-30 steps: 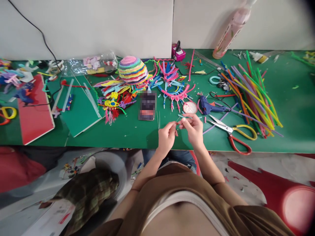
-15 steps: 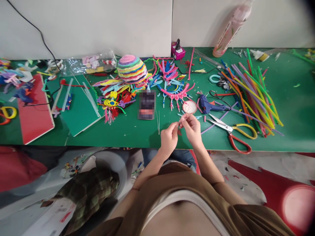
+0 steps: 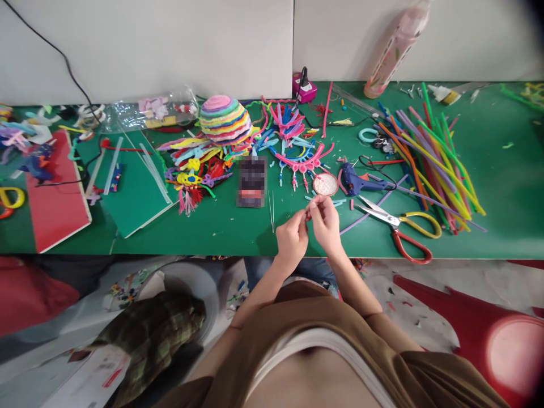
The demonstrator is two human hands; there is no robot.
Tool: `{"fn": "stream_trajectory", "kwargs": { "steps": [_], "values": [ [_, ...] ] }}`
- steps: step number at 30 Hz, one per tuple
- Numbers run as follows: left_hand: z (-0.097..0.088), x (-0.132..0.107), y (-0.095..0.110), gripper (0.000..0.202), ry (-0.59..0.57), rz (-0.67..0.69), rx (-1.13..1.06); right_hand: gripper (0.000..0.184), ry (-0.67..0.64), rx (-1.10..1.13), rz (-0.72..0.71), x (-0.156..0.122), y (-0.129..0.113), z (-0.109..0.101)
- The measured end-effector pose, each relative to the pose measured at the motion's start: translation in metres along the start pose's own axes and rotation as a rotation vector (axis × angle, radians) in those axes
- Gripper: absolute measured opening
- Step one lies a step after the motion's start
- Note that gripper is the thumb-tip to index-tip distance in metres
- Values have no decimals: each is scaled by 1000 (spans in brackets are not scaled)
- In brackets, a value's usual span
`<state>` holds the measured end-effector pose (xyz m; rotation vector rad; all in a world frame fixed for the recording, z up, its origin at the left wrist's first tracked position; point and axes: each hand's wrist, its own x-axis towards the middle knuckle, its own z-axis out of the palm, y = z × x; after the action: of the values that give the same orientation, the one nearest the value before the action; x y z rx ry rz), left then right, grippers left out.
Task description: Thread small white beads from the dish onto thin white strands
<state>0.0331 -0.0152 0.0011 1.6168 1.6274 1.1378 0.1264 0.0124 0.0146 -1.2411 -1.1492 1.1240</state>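
Note:
My left hand [image 3: 292, 241] and my right hand [image 3: 324, 220] meet above the front of the green table, fingertips pinched together. Whatever lies between them is too small and covered to make out. Just beyond my right hand sits a small round dish of white beads [image 3: 326, 184]. Behind it is a pink and blue pipe-cleaner piece [image 3: 306, 165] with beaded dangles. To the left of my hands lies a thin bent wire [image 3: 271, 212]. Short light-blue pieces [image 3: 339, 202] lie by my right fingers. A blue glue gun [image 3: 360, 181] rests farther right.
Scissors [image 3: 395, 220] with yellow and red handles lie open at the right, beside a pile of coloured pipe cleaners [image 3: 440, 164]. A phone [image 3: 251, 181] lies left of centre, near a striped ball [image 3: 225, 120]. A pink bottle [image 3: 397, 51] stands at the back.
The whole view has shifted slightly. My hands stay pinched together near the bead dish; the red bit seen just below my fingers before no longer shows. The table items have not moved.

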Motion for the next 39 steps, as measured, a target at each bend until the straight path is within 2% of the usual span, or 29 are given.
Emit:
{"fn": "stream_trajectory", "kwargs": {
  "steps": [6,12,15,24,31,34,37,39],
  "values": [
    [-2,1,2,27,4,3,39,18,-15,41,17,2,-1,1],
    [-7,1,3,28,-7,54,108,21,-55,176,95,3,-7,-3],
    [-10,1,5,27,-7,68,116,23,-60,176,121,4,-9,-6],
    [-23,6,5,22,-47,50,78,28,-227,101,174,18,-12,-19],
    [-36,13,7,32,-214,-88,-289,28,-452,-6,22,28,-13,-27],
    [-40,15,7,34,-271,-151,-424,32,-574,-136,-151,32,-17,-28],
    [-43,16,6,38,-399,-201,-557,36,-723,-218,-338,37,-20,-30],
    [-45,16,6,38,-459,-214,-601,38,-791,-224,-412,40,-20,-32]
  ]
}}
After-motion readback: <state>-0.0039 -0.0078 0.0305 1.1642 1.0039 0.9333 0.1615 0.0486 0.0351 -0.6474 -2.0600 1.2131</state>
